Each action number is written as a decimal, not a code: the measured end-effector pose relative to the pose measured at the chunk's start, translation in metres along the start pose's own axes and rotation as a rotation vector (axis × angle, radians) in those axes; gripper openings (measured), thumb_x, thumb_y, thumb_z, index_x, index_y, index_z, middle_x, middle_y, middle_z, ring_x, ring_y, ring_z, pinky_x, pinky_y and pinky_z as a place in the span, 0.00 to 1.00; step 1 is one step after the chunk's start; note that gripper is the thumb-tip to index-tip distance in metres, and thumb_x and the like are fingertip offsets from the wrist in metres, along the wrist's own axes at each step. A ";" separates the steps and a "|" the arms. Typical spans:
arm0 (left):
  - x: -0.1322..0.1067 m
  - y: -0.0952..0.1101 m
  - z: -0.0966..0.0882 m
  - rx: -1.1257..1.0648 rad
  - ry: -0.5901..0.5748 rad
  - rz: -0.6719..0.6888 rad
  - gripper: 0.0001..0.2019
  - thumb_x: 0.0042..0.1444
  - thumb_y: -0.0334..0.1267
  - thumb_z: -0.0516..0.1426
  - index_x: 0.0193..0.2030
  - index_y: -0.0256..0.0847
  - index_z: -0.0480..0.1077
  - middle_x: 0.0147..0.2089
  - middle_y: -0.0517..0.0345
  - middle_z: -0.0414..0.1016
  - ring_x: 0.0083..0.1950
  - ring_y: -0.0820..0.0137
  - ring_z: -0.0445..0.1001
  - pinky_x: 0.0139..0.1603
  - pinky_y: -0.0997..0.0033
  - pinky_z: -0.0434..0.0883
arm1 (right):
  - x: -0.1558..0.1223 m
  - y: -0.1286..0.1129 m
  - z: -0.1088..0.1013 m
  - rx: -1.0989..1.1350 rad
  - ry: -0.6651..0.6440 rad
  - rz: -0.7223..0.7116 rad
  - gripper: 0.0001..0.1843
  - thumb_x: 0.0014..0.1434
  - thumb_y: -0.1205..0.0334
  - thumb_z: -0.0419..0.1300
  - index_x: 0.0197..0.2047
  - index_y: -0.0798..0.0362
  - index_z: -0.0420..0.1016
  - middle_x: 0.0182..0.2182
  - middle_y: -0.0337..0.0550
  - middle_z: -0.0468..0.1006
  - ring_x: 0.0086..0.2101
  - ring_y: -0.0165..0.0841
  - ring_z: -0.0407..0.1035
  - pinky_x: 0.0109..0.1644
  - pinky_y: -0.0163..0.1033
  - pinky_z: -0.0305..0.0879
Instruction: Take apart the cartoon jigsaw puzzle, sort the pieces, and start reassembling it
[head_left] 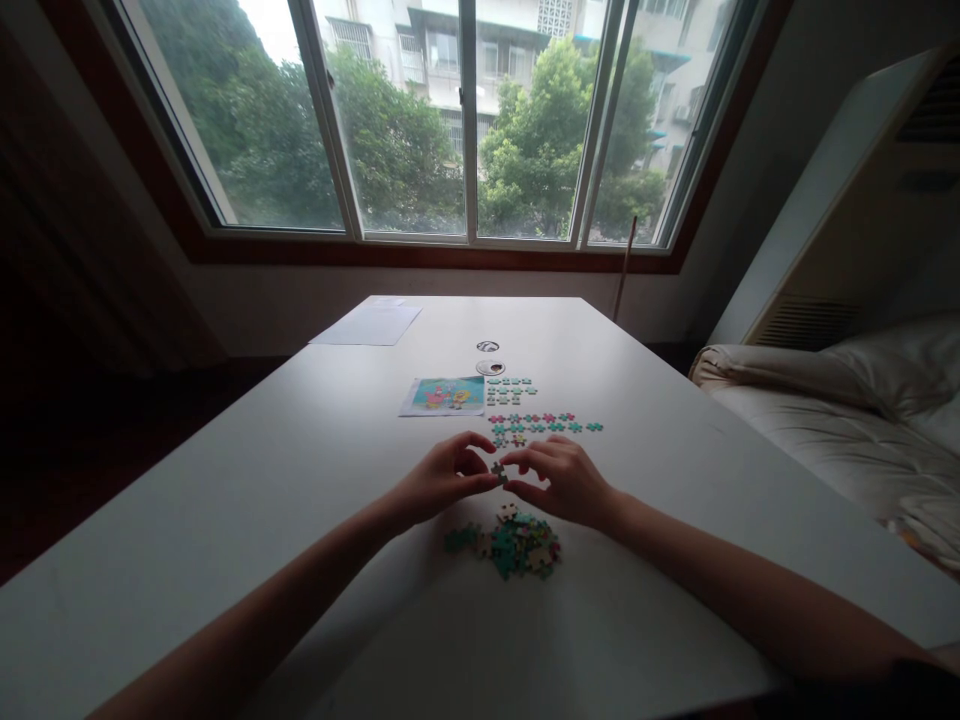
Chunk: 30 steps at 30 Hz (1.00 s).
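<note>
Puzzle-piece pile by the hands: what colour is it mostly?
The pile is mostly teal, with pink and cream bits; the head view shows it best.

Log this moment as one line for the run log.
hands: left hand and right hand pinch one puzzle piece together | near: loose pile | beyond: sorted rows, reference picture | surface: table

Bare forearms lead back from left hand [442, 482] and right hand [564, 482] (wrists bare too); dark cloth [904, 695] far behind the right.
</note>
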<state>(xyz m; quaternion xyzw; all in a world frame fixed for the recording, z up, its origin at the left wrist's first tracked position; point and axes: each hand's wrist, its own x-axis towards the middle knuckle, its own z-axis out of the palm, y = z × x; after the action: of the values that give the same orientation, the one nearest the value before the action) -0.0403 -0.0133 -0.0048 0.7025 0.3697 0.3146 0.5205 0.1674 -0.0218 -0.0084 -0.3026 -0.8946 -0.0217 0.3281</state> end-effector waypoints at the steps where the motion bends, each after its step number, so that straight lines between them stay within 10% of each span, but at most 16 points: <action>1: 0.000 -0.001 -0.001 0.039 0.007 0.011 0.16 0.48 0.39 0.59 0.42 0.35 0.62 0.25 0.63 0.67 0.26 0.76 0.65 0.27 0.76 0.61 | 0.001 0.003 -0.003 -0.017 0.025 0.003 0.13 0.56 0.53 0.54 0.40 0.50 0.70 0.27 0.37 0.75 0.27 0.26 0.66 0.36 0.34 0.55; 13: -0.007 0.003 0.012 0.576 -0.109 0.186 0.08 0.52 0.37 0.54 0.35 0.37 0.71 0.31 0.57 0.68 0.30 0.75 0.65 0.31 0.77 0.64 | -0.002 0.053 -0.016 -0.101 0.298 0.191 0.12 0.53 0.55 0.57 0.39 0.52 0.71 0.25 0.35 0.73 0.20 0.24 0.61 0.32 0.33 0.58; 30: -0.006 0.003 0.014 0.626 -0.133 0.232 0.10 0.48 0.42 0.58 0.36 0.40 0.72 0.31 0.57 0.67 0.34 0.71 0.66 0.35 0.75 0.63 | 0.016 0.084 -0.015 -0.079 -0.047 0.386 0.13 0.52 0.53 0.57 0.39 0.51 0.71 0.29 0.38 0.74 0.24 0.26 0.65 0.29 0.31 0.59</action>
<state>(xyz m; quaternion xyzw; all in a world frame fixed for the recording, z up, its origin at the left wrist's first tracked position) -0.0312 -0.0263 -0.0059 0.8845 0.3313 0.1964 0.2633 0.2134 0.0513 -0.0005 -0.4815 -0.8259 0.0135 0.2931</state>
